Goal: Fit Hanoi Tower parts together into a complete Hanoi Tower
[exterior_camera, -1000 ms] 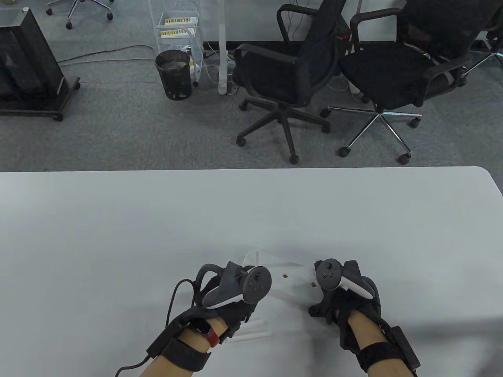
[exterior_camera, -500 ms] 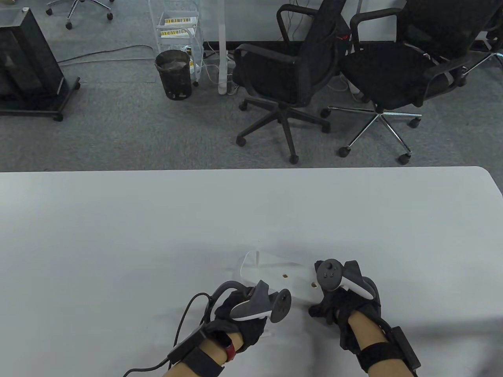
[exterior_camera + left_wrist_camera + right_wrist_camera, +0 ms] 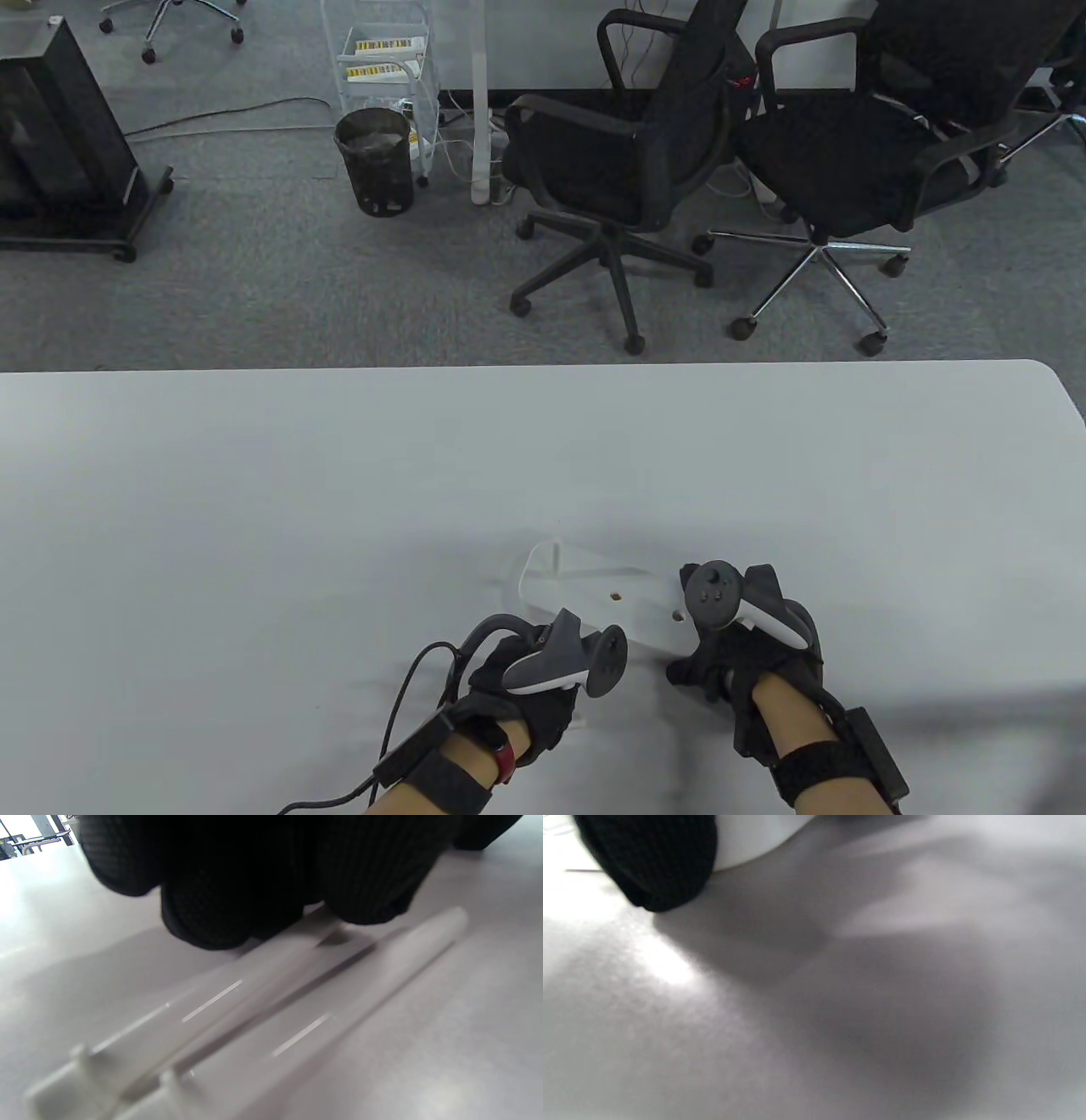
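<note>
The white Hanoi base plate [image 3: 611, 594] lies flat on the table with two open holes in its top and a thin upright peg [image 3: 556, 556] at its far left end. My right hand [image 3: 721, 658] grips the plate's right end; in the right wrist view one gloved fingertip [image 3: 657, 861] presses against the plate's rounded edge [image 3: 755, 836]. My left hand [image 3: 543, 696] is in front of the plate, fingers down. In the left wrist view its fingertips [image 3: 212, 916] pinch the end of one white peg [image 3: 237, 984] lying on the table. A second white peg [image 3: 382, 967] lies beside it.
The white table [image 3: 254, 509] stretches wide to the left and far side. Its far edge runs across the middle of the table view, its right edge curving in at the corner. Office chairs [image 3: 611, 170] and a bin [image 3: 375, 161] stand on the floor beyond.
My left hand has pulled back from the plate's left end towards me, turned over, and come down on the loose pegs. The right hand and the plate have stayed put.
</note>
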Motion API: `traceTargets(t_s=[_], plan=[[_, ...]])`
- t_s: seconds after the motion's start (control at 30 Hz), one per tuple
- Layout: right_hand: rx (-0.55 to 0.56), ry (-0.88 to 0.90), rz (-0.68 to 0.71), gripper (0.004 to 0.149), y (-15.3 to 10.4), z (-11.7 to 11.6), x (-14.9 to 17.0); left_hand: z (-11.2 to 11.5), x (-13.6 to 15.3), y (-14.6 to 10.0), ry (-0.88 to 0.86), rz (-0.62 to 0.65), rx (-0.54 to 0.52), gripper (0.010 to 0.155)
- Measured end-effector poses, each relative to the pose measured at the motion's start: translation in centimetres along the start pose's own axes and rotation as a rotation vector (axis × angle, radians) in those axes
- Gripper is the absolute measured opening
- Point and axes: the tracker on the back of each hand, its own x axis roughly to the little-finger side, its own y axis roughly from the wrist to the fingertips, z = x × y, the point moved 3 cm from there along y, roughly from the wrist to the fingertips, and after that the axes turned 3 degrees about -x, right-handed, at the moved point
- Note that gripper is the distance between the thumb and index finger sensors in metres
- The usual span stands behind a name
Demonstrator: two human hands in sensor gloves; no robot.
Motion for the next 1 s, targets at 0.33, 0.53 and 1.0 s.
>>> traceTargets(t_s=[0.33, 0.53, 1.0], plan=[[0.003, 0.003, 0.000, 0.116, 0.0, 0.0, 0.0, 0.0, -0.8, -0.3, 0.107, 0.063, -0.062, 0.057], [0.003, 0.003, -0.002, 0.116, 0.1, 0.0, 0.0, 0.2, -1.7, 0.1, 0.218, 0.098, -0.048, 0.057], [0.007, 0.006, -0.001, 0.116, 0.1, -0.1, 0.1, -6.6, 3.2, -2.2, -0.186, 0.065, -0.087, 0.046]])
